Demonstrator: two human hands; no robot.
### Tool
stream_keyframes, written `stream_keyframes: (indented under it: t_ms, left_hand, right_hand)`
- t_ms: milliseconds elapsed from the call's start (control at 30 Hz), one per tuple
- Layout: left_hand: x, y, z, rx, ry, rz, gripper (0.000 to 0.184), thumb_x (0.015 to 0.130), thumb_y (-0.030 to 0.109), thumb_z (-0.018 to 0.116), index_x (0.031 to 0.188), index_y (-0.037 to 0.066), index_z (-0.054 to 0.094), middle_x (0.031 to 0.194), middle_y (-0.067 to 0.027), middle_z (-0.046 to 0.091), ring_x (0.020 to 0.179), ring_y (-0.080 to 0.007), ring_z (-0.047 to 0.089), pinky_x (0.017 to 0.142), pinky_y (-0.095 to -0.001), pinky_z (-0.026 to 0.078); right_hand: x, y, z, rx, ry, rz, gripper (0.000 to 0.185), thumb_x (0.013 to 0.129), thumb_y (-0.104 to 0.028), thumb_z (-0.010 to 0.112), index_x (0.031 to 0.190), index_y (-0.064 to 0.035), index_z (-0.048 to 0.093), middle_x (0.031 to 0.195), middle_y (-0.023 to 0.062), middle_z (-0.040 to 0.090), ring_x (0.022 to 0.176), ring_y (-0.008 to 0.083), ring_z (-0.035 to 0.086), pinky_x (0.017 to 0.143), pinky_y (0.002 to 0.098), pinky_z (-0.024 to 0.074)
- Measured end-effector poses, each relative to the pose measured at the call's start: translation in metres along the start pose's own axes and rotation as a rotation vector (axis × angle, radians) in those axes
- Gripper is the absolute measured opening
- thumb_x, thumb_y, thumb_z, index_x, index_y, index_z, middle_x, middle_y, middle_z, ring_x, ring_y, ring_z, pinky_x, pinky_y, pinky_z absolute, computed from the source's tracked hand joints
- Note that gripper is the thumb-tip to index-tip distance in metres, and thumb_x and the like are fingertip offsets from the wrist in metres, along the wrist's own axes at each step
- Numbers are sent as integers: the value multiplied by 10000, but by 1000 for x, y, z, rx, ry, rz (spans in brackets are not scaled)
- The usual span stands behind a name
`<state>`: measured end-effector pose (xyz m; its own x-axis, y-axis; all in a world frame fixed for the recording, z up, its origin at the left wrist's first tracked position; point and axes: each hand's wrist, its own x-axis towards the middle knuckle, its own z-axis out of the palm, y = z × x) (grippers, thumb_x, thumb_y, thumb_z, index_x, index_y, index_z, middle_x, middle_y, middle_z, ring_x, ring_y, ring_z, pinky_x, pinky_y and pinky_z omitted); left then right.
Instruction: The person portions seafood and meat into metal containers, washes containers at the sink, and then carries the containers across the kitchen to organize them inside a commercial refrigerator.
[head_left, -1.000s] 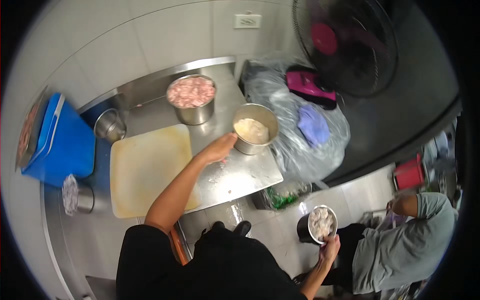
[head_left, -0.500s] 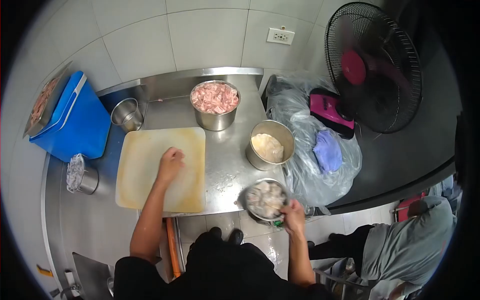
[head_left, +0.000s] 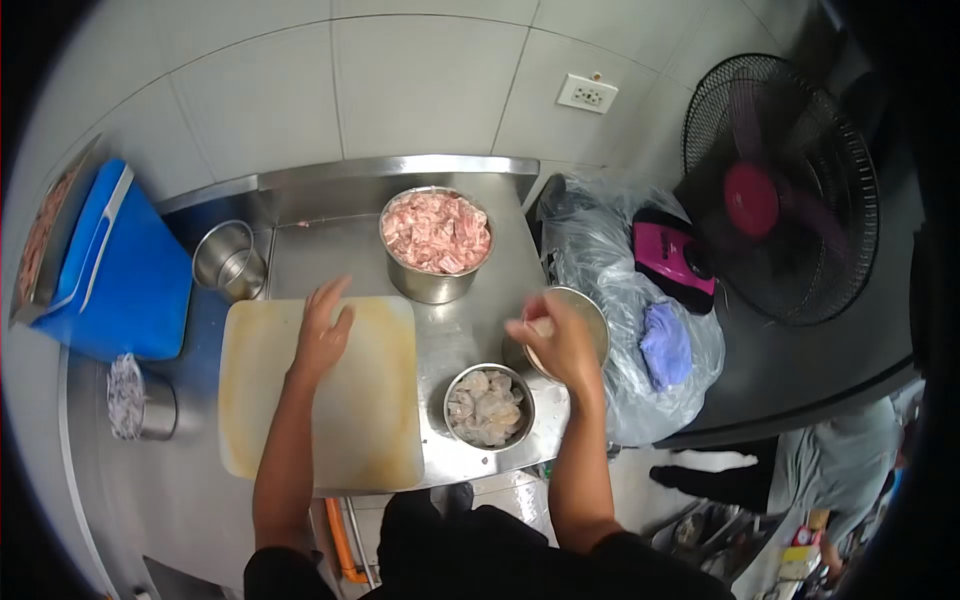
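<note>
My left hand [head_left: 322, 335] hovers over a pale, yellow-edged cutting board [head_left: 365, 410], its fingers apart and holding nothing. Over a steel pot [head_left: 597, 330] on the right, my right hand [head_left: 562, 345] is curved and slightly blurred, with a gap between thumb and fingers. That hand covers most of the pot's opening; a little pale content shows through. Just in front sits a smaller steel bowl [head_left: 449, 412] of whitish, lumpy pieces in clear plastic [head_left: 490, 408]. Behind the board stands a larger pot [head_left: 432, 285] heaped with cut pink raw meat [head_left: 436, 232].
At left are a blue cooler [head_left: 140, 280] with a meat tray on it, an empty steel container [head_left: 230, 262] and a wrapped container [head_left: 145, 405]. Plastic bags [head_left: 600, 230], a purple cloth [head_left: 665, 345] and a fan [head_left: 780, 190] lie right. A person [head_left: 840, 460] is at lower right.
The small bowl has moved left onto the steel counter, and my right hand has let go of it and risen over the pot. My left hand's fingers have spread. The view has shifted.
</note>
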<state>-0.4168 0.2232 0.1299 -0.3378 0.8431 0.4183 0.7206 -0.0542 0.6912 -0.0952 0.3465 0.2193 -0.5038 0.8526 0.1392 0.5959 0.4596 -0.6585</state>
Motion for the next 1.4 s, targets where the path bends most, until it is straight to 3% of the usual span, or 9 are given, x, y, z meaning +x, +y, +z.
stream_keyframes:
  t_ms: [100, 200, 333, 533, 633, 700, 867, 1133, 1400]
  left_hand:
    - [77, -10, 28, 73, -24, 161, 575, 851, 155, 563, 1391, 88, 376, 1417, -140, 395, 1308, -382, 333, 1067, -464, 268]
    - [124, -12, 45, 165, -184, 82, 599, 877, 241, 516, 1431, 128, 318, 1475, -92, 327, 1370, -395, 221, 1093, -562, 150]
    - [140, -4, 61, 179, -302, -25, 567, 898, 303, 441, 1431, 154, 320, 1495, -44, 299, 1400, -386, 137, 1067, -656, 31]
    - [144, 1, 56, 288, -402, 20, 441, 895, 241, 379, 1313, 168, 498, 1443, 13, 390, 1402, -355, 159, 1019, -733, -32]
    - [147, 14, 41, 296, -521, -4, 432, 887, 264, 394, 1292, 182, 516, 1425, 19, 410, 1406, -348, 151, 1016, -735, -29]
    - [139, 5, 46, 254, -449, 6, 417, 861, 254, 474, 1262, 157, 538, 1394, 6, 443, 1387, -361, 194, 1012, -741, 8]
    - [107, -16, 58, 143, -69, 36, 488, 799, 198, 608, 1273, 118, 526, 1375, -38, 448, 1314, -382, 309, 996, -744, 107]
    - [98, 7, 56, 297, -116, -79, 487, 827, 271, 603, 1295, 160, 522, 1373, -29, 465, 1348, -348, 284, 1013, -728, 79]
    - [87, 33, 82, 293, -252, -126, 459, 836, 271, 571, 1287, 194, 528, 1360, 19, 483, 1334, -400, 287, 1010, -743, 20]
  right_hand:
    - [98, 8, 50, -182, 163, -494, 727, 676, -193, 803, 1275, 21, 452, 1233, 203, 526, 1090, 286, 556, 905, 362, 455]
    - [147, 15, 73, -169, -54, -482, 823, 680, -201, 790, 1340, 35, 360, 1388, 246, 369, 1316, 377, 317, 1075, 394, 306]
    - [167, 22, 84, 12, -309, -276, 858, 713, -183, 761, 1380, 52, 276, 1417, 274, 301, 1344, 391, 261, 1086, 391, 299]
    - [198, 21, 117, -305, -56, -526, 637, 761, -196, 685, 1304, 1, 418, 1344, 251, 418, 1246, 402, 399, 1010, 416, 380]
    - [215, -25, 88, -324, -631, -223, 468, 762, -191, 661, 1204, -86, 551, 1237, 197, 544, 1154, 381, 494, 945, 438, 426]
    - [229, -25, 103, -236, -250, -551, 414, 772, -156, 636, 1178, -96, 584, 1028, 165, 633, 1047, 373, 557, 920, 415, 448]
    - [232, -35, 125, -412, -336, -445, 450, 722, -332, 699, 1136, -172, 623, 1058, 94, 658, 1081, 309, 558, 944, 504, 395]
    - [225, -36, 99, -579, -423, -517, 201, 711, -283, 658, 863, -151, 657, 851, 90, 666, 917, 314, 621, 796, 468, 460]
    - [218, 3, 74, -378, -637, -509, 203, 707, -190, 639, 904, -148, 664, 828, 115, 666, 804, 342, 630, 733, 440, 502]
